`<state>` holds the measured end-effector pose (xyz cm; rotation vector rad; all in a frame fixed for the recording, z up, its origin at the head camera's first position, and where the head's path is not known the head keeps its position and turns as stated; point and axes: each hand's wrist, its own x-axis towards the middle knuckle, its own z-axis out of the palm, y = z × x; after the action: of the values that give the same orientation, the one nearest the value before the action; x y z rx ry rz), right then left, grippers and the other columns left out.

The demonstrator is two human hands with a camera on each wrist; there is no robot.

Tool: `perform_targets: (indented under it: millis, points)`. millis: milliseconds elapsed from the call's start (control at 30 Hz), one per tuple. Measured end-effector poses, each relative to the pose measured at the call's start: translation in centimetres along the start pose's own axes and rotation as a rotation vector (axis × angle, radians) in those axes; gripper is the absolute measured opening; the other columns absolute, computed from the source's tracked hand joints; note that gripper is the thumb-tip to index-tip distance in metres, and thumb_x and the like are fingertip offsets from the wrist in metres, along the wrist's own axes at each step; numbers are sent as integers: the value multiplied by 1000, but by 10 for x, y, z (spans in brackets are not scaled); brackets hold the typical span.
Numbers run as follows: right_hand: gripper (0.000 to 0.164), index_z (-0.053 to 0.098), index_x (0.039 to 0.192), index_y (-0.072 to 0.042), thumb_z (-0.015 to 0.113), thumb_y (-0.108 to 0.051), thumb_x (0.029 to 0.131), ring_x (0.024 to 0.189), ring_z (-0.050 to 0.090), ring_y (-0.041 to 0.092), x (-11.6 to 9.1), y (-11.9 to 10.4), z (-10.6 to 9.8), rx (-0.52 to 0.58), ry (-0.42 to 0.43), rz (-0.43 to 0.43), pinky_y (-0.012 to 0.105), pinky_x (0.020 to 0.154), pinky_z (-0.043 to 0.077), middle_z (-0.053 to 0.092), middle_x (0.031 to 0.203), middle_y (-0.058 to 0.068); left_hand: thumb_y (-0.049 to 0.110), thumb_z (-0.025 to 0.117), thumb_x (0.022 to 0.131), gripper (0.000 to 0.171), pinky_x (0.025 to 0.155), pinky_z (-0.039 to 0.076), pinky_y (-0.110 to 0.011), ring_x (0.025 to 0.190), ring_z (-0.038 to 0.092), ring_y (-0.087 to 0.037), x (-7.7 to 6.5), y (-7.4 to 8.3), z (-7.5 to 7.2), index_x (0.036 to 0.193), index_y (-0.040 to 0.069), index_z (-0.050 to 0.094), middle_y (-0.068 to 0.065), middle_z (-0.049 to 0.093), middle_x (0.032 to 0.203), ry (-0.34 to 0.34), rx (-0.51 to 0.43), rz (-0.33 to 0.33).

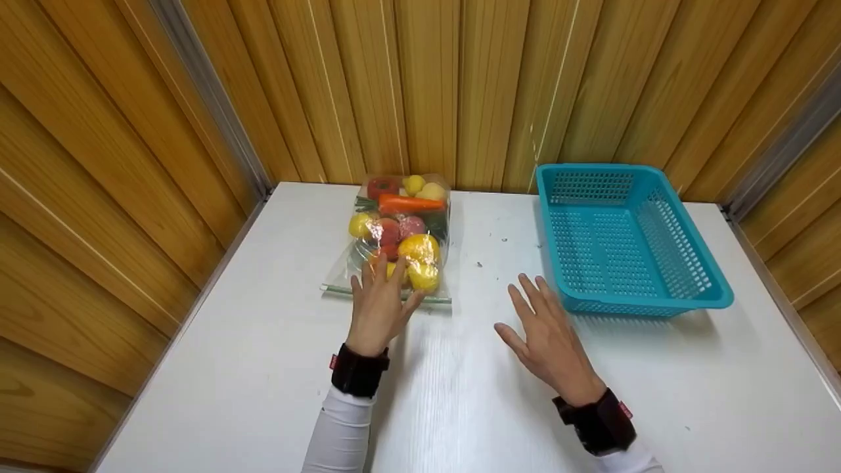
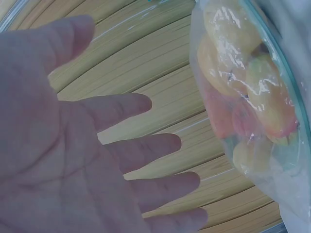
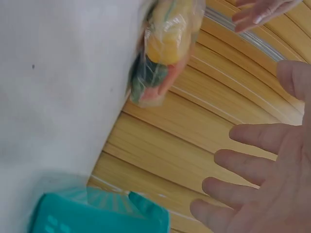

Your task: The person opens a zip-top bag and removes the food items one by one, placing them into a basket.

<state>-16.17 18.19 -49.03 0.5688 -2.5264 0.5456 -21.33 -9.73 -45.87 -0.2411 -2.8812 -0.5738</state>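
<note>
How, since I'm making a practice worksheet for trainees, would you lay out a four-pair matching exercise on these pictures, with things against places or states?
Things:
1. Teal rectangular perforated plastic basket
2. Clear plastic bag of colourful produce
3. Long orange tapered carrot
4. Bare right hand

Places or states:
A. Fingers spread, holding nothing
B. Standing on the right side of the flat white table
C. Inside the bag
D. Lying with its thin green closure strip toward the person

Right pairs: 1-B, 2-D, 3-C, 4-A.
</note>
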Motion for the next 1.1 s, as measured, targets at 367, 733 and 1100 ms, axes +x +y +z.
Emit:
perform_targets:
  millis: [367, 733, 1100]
  points:
    - [53, 60, 133, 11, 79, -13, 90, 121, 59, 44, 23, -4, 42, 79, 16, -89, 52, 96, 54, 60, 132, 31, 27, 85, 86, 50, 76, 53, -51, 89, 65, -42, 0, -8, 10, 124, 1, 68, -24, 65, 120, 142, 19, 88]
    - [32, 66, 119, 10, 69, 3, 88, 86, 69, 34, 54, -10, 73, 264, -211, 14, 47, 76, 59, 68, 101, 23, 15, 80, 84, 25, 69, 54, -51, 82, 67, -38, 2, -14, 21, 105, 0, 77, -19, 68, 95, 53, -56, 43]
    - [41, 60, 133, 9, 64, -1, 94, 100, 70, 39, 62, -7, 95, 675, -409, 132, 46, 87, 58, 64, 124, 28, 12, 81, 86, 14, 67, 55, -48, 79, 70, -33, 4, -10, 27, 93, 1, 75, -12, 71, 85, -30, -68, 69]
